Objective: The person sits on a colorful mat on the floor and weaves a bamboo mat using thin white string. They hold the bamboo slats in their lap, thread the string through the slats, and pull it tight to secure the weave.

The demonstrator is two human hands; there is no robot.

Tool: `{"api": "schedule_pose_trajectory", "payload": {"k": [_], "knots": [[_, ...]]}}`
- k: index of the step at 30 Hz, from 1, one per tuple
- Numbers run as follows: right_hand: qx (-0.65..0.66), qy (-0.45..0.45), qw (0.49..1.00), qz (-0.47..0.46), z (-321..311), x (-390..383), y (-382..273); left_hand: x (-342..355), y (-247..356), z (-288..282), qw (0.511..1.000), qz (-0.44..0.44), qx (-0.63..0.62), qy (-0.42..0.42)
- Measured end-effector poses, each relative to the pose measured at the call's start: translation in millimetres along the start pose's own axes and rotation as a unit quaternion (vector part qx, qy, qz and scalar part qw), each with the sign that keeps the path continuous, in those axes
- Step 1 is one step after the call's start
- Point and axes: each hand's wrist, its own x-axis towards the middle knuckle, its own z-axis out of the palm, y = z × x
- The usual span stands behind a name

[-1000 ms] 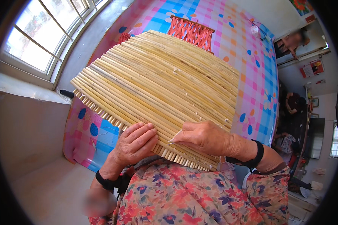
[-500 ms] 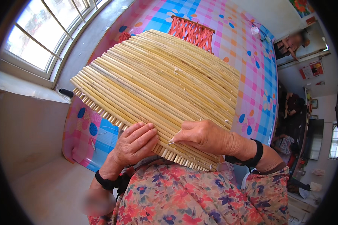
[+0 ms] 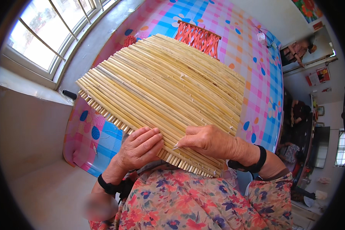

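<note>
A large mat of pale yellow plant stalks [image 3: 161, 92], laid side by side, leans across my lap. Stalk ends of a second, crosswise layer stick out along its lower left edge, and small white thread stitches dot its face. My left hand [image 3: 141, 148] is closed over the near edge, fingers on top, thumb hidden. Just to its right, my right hand [image 3: 207, 142] lies on the stalks with thumb and forefinger pinched together. From that pinch a thin, pale, needle-like tip [image 3: 175, 146] pokes out against the mat; the rest is covered by the fingers.
Beneath the mat spreads a pink and blue checked sheet [image 3: 253, 92]. A red woven-strip rack [image 3: 198, 38] lies past the far edge. A barred window [image 3: 46, 34] and wall are at the left, with a black tube end [image 3: 69, 94] near the sill. Other people [image 3: 297, 51] are at the far right.
The view has shifted slightly, so the mat sits a little lower and further right. Both hands keep their places on it, the right still pinching the thin tip.
</note>
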Motion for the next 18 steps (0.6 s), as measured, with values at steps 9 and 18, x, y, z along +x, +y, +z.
{"api": "schedule_pose_trajectory", "payload": {"k": [9,18], "knots": [[-0.004,-0.009,1.0,-0.011,-0.8,1.7,1.6,0.2,0.5,0.7,1.0,0.002,0.0,0.001],[-0.028,-0.016,0.999,-0.012,-4.4,5.1,-4.6,0.4,0.6,-0.2,1.0,0.008,0.004,0.001]]}}
